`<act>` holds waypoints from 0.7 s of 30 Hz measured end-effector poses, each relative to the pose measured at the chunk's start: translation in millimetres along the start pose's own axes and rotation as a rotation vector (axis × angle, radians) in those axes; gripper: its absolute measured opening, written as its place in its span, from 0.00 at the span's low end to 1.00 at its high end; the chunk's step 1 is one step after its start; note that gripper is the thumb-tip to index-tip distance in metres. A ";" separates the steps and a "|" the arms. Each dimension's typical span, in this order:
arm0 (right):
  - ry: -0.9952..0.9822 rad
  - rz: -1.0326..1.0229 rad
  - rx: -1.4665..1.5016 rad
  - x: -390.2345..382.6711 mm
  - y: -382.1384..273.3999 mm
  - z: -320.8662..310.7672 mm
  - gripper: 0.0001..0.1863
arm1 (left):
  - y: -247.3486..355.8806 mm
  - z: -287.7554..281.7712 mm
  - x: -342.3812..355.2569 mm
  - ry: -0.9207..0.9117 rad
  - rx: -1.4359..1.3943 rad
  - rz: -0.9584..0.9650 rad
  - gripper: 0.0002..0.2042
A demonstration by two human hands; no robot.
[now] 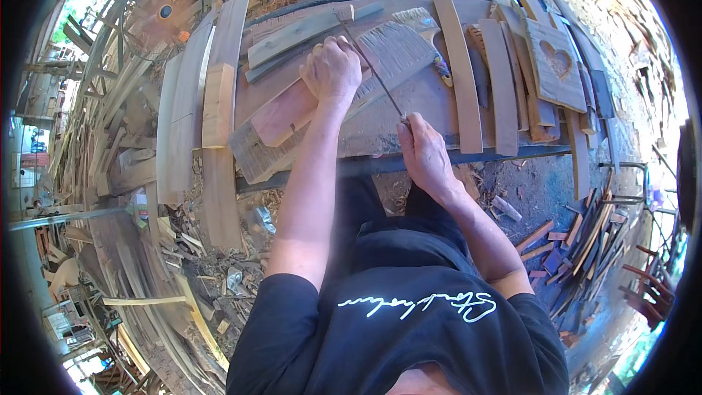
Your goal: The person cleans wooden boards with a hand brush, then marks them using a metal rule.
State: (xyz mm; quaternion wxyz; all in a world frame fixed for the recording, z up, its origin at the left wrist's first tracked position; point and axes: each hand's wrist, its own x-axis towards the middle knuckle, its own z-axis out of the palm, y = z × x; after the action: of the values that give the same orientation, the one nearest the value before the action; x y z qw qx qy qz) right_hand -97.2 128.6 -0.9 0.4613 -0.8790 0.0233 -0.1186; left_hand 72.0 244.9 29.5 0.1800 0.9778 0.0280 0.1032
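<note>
My right hand (425, 150) is closed round the near end of a long, thin dark metal tool (375, 72), whose exact kind I cannot make out. The tool slants up and left past the knuckles of my left hand (333, 69). That left hand is clenched at the upper end of a pinkish-brown wooden block (281, 113), its fingers partly hidden. Under the block lies a greyish, rough-faced board (252, 157), set at a slant on the workbench (431, 110).
Right of the tool lies a yellow-and-blue handle (442, 69). Planks (459, 73) and a board with a heart-shaped hollow (554, 58) cover the bench's right side. More planks (219, 95) stand left, near a round fan (164, 13). Wood scraps (578, 256) litter the ground.
</note>
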 end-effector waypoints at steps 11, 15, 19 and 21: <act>-0.094 0.055 -0.224 26.0 -10.1 4.6 0.11 | -6.1 21.3 0.0 0.243 0.102 0.057 0.13; -0.095 0.106 -0.301 42.0 -18.4 14.3 0.10 | -3.7 9.5 -7.1 0.195 0.023 0.039 0.14; -0.157 0.165 -0.336 14.4 -20.1 -0.6 0.10 | -7.2 -1.2 -8.1 0.113 0.021 0.017 0.15; -0.156 0.181 -0.332 18.0 -24.7 -3.1 0.11 | -5.4 -1.8 -5.5 0.117 0.031 0.022 0.14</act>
State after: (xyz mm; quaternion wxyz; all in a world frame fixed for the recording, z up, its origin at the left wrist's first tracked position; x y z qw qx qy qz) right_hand -82.1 137.6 24.3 0.3191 -0.9438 0.0856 -0.0030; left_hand 66.1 250.0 28.2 0.1616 0.9730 0.0292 0.1619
